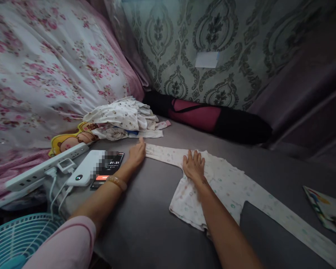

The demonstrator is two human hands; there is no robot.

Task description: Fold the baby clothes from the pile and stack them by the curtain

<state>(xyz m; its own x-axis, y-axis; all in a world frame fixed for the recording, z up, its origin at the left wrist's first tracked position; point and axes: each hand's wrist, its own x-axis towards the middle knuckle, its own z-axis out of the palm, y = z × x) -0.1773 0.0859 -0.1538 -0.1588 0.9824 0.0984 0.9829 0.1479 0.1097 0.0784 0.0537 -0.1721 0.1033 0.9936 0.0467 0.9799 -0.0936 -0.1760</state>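
Note:
A small white long-sleeved shirt (pixel 226 183) with a faint print lies spread on the grey surface, its sleeves stretched out to both sides. At the end of the left-hand sleeve (pixel 165 153), my left hand (pixel 137 153) is closed on the cuff; its fingertips are partly hidden. My right hand (pixel 194 166) rests flat on the shirt by the shoulder, fingers spread and palm down. The far end of the other sleeve reaches the lower right edge of the view.
A heap of clothes (pixel 126 116) lies behind my left hand. A phone (pixel 109 170), a white power bank (pixel 86 168) and a power strip (pixel 47 166) are at left, above a blue fan (pixel 22 239). A black-and-red long bag (pixel 207 116) lies along the wall; a colourful packet (pixel 327 209) is at right.

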